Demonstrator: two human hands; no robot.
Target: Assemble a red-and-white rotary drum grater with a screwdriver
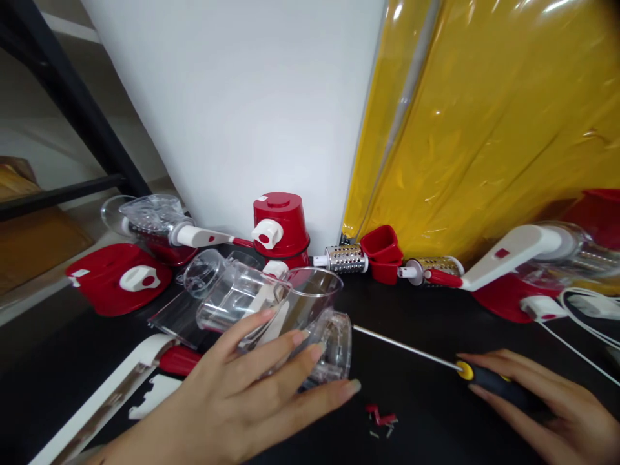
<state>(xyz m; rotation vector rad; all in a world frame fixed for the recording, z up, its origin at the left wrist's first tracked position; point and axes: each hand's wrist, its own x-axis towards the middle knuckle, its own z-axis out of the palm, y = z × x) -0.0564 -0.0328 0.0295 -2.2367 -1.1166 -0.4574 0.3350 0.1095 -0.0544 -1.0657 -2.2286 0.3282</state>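
My left hand [261, 391] lies over a clear plastic housing [334, 336] of a rotary drum grater, its fingers spread across the top and side. In my right hand [547, 400] is a screwdriver [494, 384] with a black and yellow handle. Its thin shaft points left, and the tip meets or lies very close to the housing's right edge. Small red pieces [385, 418] and short metal bits lie on the black table below the shaft. Beside my left wrist are a white crank arm [101, 400] with a red handle [179, 360] and a white plastic piece [155, 395].
Red grater bases [116, 278] with white knobs stand at the left and the back middle [281, 223]. Metal grater drums [346, 258] and red cups [380, 242] sit behind. An assembled grater [508, 258] and a white cable [586, 323] are at right. A white panel [242, 116] and yellow wrapped sheet [484, 129] rise behind.
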